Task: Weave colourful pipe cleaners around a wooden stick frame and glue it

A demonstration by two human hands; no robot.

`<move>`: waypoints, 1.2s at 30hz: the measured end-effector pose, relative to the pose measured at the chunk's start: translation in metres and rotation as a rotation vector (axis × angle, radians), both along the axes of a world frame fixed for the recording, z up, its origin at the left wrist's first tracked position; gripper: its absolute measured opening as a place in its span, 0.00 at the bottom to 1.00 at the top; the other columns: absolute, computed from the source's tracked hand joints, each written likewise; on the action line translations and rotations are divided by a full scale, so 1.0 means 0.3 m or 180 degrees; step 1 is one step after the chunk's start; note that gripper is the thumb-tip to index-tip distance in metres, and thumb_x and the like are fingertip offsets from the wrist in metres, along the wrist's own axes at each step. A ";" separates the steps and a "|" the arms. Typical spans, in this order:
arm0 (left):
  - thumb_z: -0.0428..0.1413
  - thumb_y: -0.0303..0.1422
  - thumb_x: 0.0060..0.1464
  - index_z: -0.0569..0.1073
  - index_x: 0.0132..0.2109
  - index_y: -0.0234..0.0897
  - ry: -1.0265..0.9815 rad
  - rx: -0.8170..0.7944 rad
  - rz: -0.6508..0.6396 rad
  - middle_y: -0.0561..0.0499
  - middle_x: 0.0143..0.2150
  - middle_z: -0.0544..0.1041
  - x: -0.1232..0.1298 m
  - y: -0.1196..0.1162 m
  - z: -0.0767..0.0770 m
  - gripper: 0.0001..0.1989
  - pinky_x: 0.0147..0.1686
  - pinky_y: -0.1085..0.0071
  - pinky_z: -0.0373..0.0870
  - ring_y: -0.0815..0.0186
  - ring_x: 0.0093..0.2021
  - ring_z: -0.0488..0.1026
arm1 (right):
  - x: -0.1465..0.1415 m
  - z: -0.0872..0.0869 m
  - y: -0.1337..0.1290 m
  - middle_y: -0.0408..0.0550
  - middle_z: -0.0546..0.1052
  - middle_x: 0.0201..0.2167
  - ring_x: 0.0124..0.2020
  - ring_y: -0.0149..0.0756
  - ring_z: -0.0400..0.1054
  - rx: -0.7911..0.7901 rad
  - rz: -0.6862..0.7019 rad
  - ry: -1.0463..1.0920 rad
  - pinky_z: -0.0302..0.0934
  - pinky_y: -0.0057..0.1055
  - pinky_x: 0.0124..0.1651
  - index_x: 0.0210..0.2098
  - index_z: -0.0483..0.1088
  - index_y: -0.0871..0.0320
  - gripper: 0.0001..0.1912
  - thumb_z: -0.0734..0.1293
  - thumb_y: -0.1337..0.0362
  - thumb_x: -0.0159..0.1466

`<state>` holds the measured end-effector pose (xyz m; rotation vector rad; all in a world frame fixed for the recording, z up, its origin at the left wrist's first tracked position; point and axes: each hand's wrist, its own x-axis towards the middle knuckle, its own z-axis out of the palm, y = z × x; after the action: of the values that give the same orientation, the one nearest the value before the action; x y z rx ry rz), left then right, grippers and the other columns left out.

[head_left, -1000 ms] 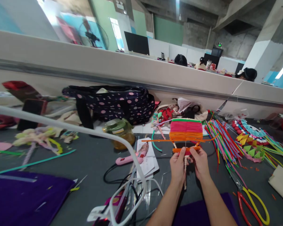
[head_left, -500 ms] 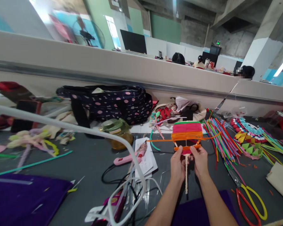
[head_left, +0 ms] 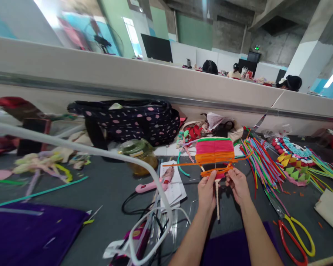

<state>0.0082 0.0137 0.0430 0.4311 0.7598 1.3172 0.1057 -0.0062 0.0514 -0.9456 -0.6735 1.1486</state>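
Note:
Both my hands hold a small fan-shaped frame (head_left: 214,148) wrapped in pipe cleaners, green at the top, pink in the middle and orange below. Its thin wrapped handle (head_left: 218,199) points down between my wrists. My left hand (head_left: 207,190) is closed on the lower left edge, thumb on the orange strands. At the lower right edge, my right hand (head_left: 238,183) pinches the orange strands with thumb and fingers. A loose orange pipe cleaner (head_left: 180,164) sticks out to both sides. An open gap shows between the upper orange band and the lower strands.
Right of my hands lie a bundle of coloured pipe cleaners (head_left: 262,162) and red-and-yellow-handled scissors (head_left: 296,236). To the left are a pink hot-tool (head_left: 151,186), papers (head_left: 173,192), a glass jar (head_left: 140,157) and a white curved tube (head_left: 100,149). A dotted bag (head_left: 133,122) stands behind.
The fan frame has shifted slightly left and up and tilted a little. My right hand has moved a little outward, to the frame's right edge, while my left thumb stays on the strands.

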 end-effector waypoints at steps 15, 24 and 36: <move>0.67 0.39 0.35 0.74 0.28 0.30 0.0007 -0.0006 -0.0039 0.53 0.19 0.75 0.002 -0.010 0.027 0.17 0.15 0.76 0.65 0.72 0.14 0.67 | -0.013 -0.017 -0.003 0.38 0.71 0.25 0.19 0.23 0.60 0.0126 0.0123 -0.0179 0.57 0.22 0.21 0.33 0.72 0.59 0.13 0.73 0.59 0.51; 0.67 0.37 0.38 0.75 0.26 0.29 0.0082 0.0185 -0.0151 0.51 0.20 0.75 0.053 -0.040 -0.011 0.15 0.21 0.75 0.68 0.71 0.18 0.69 | -0.059 0.011 0.007 0.36 0.69 0.17 0.14 0.23 0.58 -0.0318 -0.0371 0.0837 0.49 0.20 0.15 0.31 0.70 0.60 0.17 0.74 0.56 0.49; 0.67 0.37 0.37 0.74 0.25 0.31 -0.0002 0.0022 -0.0190 0.53 0.18 0.74 0.059 -0.039 -0.029 0.14 0.22 0.76 0.66 0.71 0.18 0.69 | -0.055 -0.024 0.015 0.36 0.68 0.16 0.14 0.24 0.59 -0.0167 -0.0600 0.0262 0.53 0.20 0.15 0.25 0.68 0.60 0.14 0.74 0.59 0.47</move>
<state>0.0258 0.0020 0.0343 0.4556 0.7367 1.2644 0.0892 -0.0017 0.0443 -0.9793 -0.4791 1.0359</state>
